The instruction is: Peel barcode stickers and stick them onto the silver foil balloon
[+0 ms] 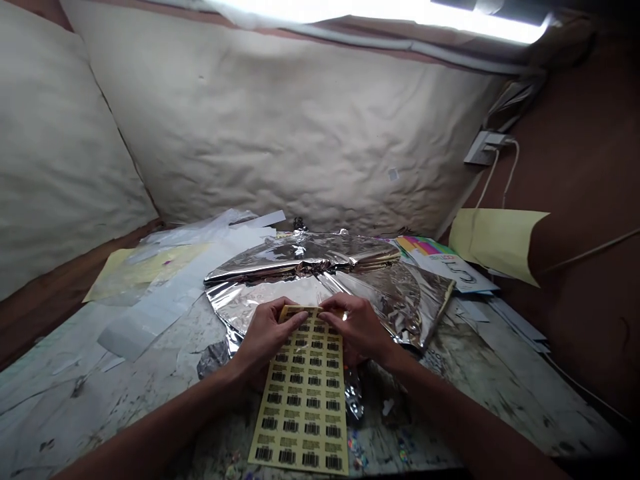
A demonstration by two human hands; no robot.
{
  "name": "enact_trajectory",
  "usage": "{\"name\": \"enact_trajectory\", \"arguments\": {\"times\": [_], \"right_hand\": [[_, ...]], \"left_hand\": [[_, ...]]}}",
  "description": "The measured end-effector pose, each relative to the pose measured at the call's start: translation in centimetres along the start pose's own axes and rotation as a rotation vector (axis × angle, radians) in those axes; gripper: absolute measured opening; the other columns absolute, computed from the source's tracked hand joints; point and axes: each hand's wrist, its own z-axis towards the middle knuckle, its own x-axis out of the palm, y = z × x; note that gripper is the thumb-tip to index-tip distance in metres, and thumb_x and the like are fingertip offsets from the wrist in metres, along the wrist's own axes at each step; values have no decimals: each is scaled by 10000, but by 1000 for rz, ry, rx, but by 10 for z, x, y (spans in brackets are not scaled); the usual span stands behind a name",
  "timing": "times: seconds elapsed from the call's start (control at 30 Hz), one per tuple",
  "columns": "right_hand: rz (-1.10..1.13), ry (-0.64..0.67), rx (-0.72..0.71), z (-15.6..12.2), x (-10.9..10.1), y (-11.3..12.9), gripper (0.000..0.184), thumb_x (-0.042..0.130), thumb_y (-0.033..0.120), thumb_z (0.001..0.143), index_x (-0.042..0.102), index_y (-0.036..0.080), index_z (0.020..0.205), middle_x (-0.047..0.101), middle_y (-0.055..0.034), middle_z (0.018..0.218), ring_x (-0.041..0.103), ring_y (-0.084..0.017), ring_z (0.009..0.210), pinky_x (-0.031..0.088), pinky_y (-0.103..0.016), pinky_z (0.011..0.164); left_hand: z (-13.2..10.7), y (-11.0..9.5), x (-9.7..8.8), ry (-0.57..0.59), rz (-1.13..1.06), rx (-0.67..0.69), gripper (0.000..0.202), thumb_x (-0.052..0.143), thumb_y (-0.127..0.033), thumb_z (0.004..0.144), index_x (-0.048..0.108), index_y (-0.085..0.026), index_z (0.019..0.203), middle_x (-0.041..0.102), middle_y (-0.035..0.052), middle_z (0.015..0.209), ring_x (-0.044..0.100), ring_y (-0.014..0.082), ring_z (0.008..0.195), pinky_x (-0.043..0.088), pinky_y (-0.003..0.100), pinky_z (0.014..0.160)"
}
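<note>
A long yellow sheet of barcode stickers [303, 400] hangs toward me, its rows of black barcodes facing up. My left hand [270, 330] pinches its top left edge between thumb and fingers. At the top right edge, my right hand [357, 327] is closed on the same sheet, thumb and fingertips close to the left ones. Just beyond both hands lies a pile of shiny silver foil sheets [300, 293], creased and gathered along the middle. Part of the foil is hidden behind my hands and the sticker sheet.
Left on the table [150, 393] lie white paper strips [150, 313], clear plastic and a yellow sheet [113, 273]. At right are colourful printed cards [430, 248], a curled yellow paper [495, 240] and a wall socket [485, 148] with cables. Bits of shiny scrap [357, 450] lie near the front edge.
</note>
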Motion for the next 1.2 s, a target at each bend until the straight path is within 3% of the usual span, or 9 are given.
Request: {"name": "enact_trajectory", "arguments": {"times": [0.1, 0.33, 0.47, 0.67, 0.77, 0.93, 1.03, 1.13, 1.2], "right_hand": [[-34, -19, -74, -2, 4, 0, 86, 678, 263, 832, 707, 250, 912, 723, -31, 904, 669, -207, 830, 507, -335, 743], [-246, -139, -218, -7, 14, 5, 118, 660, 241, 851, 688, 263, 963, 711, -62, 932, 640, -254, 895, 491, -394, 777], [-334, -152, -297, -9, 15, 7, 142, 628, 207, 871, 685, 249, 994, 708, -60, 956, 619, -243, 928, 483, -390, 810], [-260, -186, -314, -9, 16, 11, 112, 614, 188, 874, 698, 242, 927, 672, -71, 982, 589, -236, 959, 499, -391, 817], [-110, -163, -277, -8, 3, 19, 67, 634, 221, 866, 693, 242, 891, 659, -68, 952, 594, -230, 950, 504, -393, 829], [239, -150, 39, -3, -43, 17, 172, 695, 378, 817, 676, 208, 840, 667, -56, 832, 610, -196, 774, 504, -334, 712], [351, 117, 233, -4, -52, 1, 241, 743, 403, 751, 681, 172, 779, 644, -24, 728, 574, -148, 666, 468, -272, 616], [466, 417, 401, -9, -44, -12, 285, 758, 420, 720, 667, 155, 776, 618, -1, 673, 571, -129, 595, 481, -257, 560], [520, 511, 495, -12, -35, -16, 304, 762, 427, 710, 658, 158, 806, 608, 11, 664, 584, -128, 563, 503, -255, 525]], "left_hand": [[-1, -1, 1, 30, 15, -2, 336, 706, -426, 791, 715, -135, 959, 736, 66, 840, 687, 213, 729, 539, 266, 603], [-3, 3, 0, -64, 38, -34, 380, 689, -498, 778, 707, -119, 748, 707, 54, 695, 641, 183, 589, 476, 239, 502], [-5, -2, -2, -33, -2, -87, 446, 661, -549, 785, 702, -105, 796, 708, 75, 734, 649, 196, 618, 486, 259, 533], [-5, -1, -3, -26, -49, -128, 477, 659, -575, 773, 663, -98, 759, 698, 90, 722, 645, 204, 615, 481, 269, 528], [-2, 3, -4, -20, -77, -134, 429, 681, -537, 768, 653, -108, 756, 692, 76, 711, 641, 198, 610, 477, 266, 531], [-3, 1, -6, 259, -230, -221, 323, 756, -417, 732, 627, -123, 705, 628, 10, 624, 571, 132, 539, 422, 215, 496], [-9, -1, -5, 528, -341, -327, 291, 786, -351, 713, 612, -122, 673, 582, -19, 583, 510, 83, 487, 378, 181, 470], [-15, 0, -6, 771, -325, -440, 268, 808, -341, 683, 660, -122, 727, 635, 6, 621, 548, 90, 490, 408, 181, 479], [-18, 2, -8, 881, -289, -503, 280, 827, -342, 646, 688, -126, 756, 674, 26, 647, 583, 110, 492, 443, 194, 486]]}}
